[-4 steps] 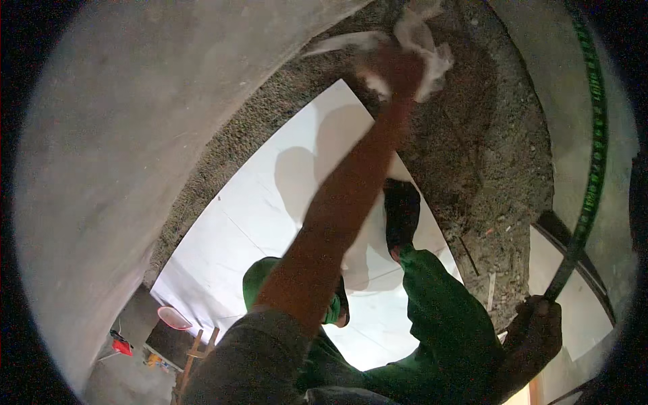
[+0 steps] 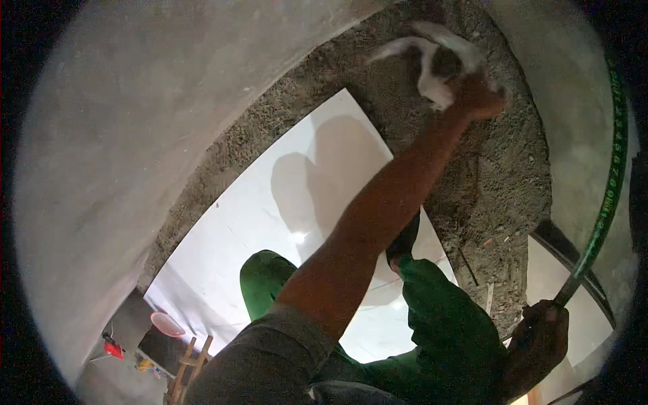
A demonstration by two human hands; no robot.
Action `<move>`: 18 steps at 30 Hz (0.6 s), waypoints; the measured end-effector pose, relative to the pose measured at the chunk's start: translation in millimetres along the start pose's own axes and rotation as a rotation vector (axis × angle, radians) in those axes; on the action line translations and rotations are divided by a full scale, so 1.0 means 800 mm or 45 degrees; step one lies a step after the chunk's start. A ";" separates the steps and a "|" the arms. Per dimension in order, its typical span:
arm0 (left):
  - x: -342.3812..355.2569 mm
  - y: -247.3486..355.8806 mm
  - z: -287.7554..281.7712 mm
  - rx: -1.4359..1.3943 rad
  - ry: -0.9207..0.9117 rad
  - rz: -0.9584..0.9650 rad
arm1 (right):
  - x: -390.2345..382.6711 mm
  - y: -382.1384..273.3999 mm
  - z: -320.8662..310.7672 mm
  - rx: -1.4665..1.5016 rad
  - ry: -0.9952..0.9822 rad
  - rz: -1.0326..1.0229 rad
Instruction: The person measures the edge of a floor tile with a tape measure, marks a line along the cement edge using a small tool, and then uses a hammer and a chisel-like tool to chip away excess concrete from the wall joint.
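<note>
My left arm, in a grey sleeve, reaches across to the far right. My left hand [image 2: 478, 98] is closed on a pale cloth [image 2: 437, 61], which hangs loose in a blurred loop over the rough grey ground [image 2: 472, 162]. At the lower right my right hand [image 2: 540, 337] wraps round the end of a green hose [image 2: 611, 169] with printed marks. The hose curves up beside the right wall. Below my left arm lies a large white tile surface [image 2: 250, 209] with shadows on it. My green-trousered legs and a dark shoe [image 2: 405, 236] are over it.
A curved plastered wall [image 2: 135, 135] rises on the left, another [image 2: 560, 81] on the right. A white panel [image 2: 560, 297] leans at the right. At lower left are a pink basin [image 2: 167, 324], a wooden frame [image 2: 189, 364] and a red item [image 2: 113, 347].
My left hand has swung right and slightly nearer with the cloth. The hose has shifted right, and my right hand a little with it.
</note>
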State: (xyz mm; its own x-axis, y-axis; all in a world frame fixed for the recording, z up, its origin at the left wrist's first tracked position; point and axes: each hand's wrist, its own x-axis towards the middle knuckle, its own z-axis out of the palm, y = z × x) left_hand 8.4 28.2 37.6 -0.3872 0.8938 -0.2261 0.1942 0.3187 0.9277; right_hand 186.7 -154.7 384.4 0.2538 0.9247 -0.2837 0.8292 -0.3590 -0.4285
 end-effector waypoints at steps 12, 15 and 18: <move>0.021 -0.056 -0.032 0.458 0.605 -0.026 | -0.022 0.056 -0.009 0.415 0.273 -0.038; 0.036 -0.087 -0.008 -0.200 -0.154 0.088 | -0.024 0.083 -0.005 0.527 0.436 -0.054; 0.014 -0.065 0.058 -0.236 -0.473 0.328 | -0.026 0.101 -0.042 0.316 0.286 -0.061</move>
State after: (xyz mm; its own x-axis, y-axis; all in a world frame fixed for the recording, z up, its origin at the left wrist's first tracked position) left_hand 35.5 35.9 -26.8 0.0065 0.9991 -0.0414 0.0648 0.0408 0.9971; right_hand 265.2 -198.6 384.2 0.3435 0.9362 -0.0740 0.7032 -0.3086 -0.6405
